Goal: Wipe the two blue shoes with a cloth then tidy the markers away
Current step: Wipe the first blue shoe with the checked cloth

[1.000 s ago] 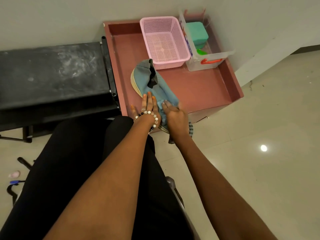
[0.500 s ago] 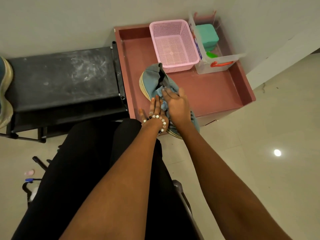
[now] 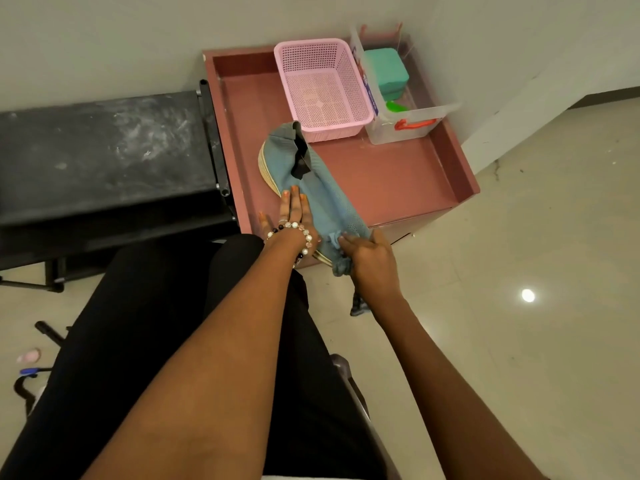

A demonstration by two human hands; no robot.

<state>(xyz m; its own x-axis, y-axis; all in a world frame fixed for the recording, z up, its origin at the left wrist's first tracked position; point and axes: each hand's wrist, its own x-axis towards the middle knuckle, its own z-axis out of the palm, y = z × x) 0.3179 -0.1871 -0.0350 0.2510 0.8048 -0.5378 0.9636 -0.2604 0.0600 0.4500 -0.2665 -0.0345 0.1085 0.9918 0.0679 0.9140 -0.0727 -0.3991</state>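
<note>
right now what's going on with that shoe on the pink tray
A seated person is wiping a blue shoe that lies across the pink tray. The left hand lies flat along the shoe's side, steadying it, while the right hand presses a bunched blue cloth against the toe end at the tray's near edge. A pink basket stands empty at the back. Only one shoe is in view, and no markers.

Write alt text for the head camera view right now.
A seated person wipes a blue shoe lying on a reddish-brown tray: the left hand presses flat on it while the right hand rubs a bunched blue cloth at its near end. Behind sit an empty pink basket and a clear bin.
</note>
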